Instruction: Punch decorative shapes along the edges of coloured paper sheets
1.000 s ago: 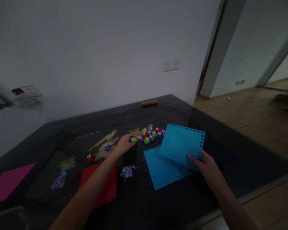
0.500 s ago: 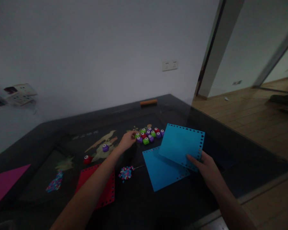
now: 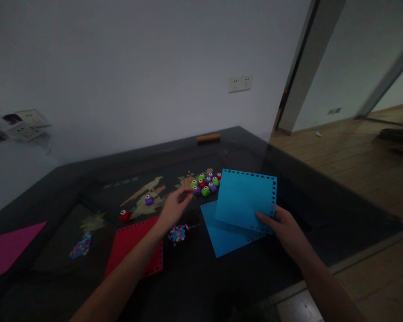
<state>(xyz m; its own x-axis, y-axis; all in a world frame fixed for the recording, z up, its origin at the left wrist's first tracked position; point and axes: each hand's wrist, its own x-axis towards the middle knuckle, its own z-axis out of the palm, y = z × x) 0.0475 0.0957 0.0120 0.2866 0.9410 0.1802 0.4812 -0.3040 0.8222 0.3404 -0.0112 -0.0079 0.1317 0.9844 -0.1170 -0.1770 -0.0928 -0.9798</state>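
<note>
My right hand (image 3: 282, 228) pinches the lower right corner of a blue sheet of punched card (image 3: 246, 197), which has holes along its top and right edges. Beneath it, partly covered, lies a second blue sheet (image 3: 226, 239) on the dark table. My left hand (image 3: 177, 206) hovers just short of a cluster of small one-eyed toys (image 3: 205, 190), green, purple and red, its fingers slightly apart and nothing visible in them. Part of the cluster is hidden behind the raised sheet. Under my left forearm is a red punched sheet (image 3: 129, 243).
Small coloured beads lie in one pile (image 3: 177, 233) near the middle and another pile (image 3: 81, 246) at left. A purple toy (image 3: 149, 200) and a red toy (image 3: 124, 215) sit apart. A magenta sheet (image 3: 11, 250) is far left; a brown stick (image 3: 208, 138) lies by the wall.
My left hand has drawn back from the toys, toward me and slightly left. The held blue sheet has shifted left in my right hand, covering more of the cluster's right side.
</note>
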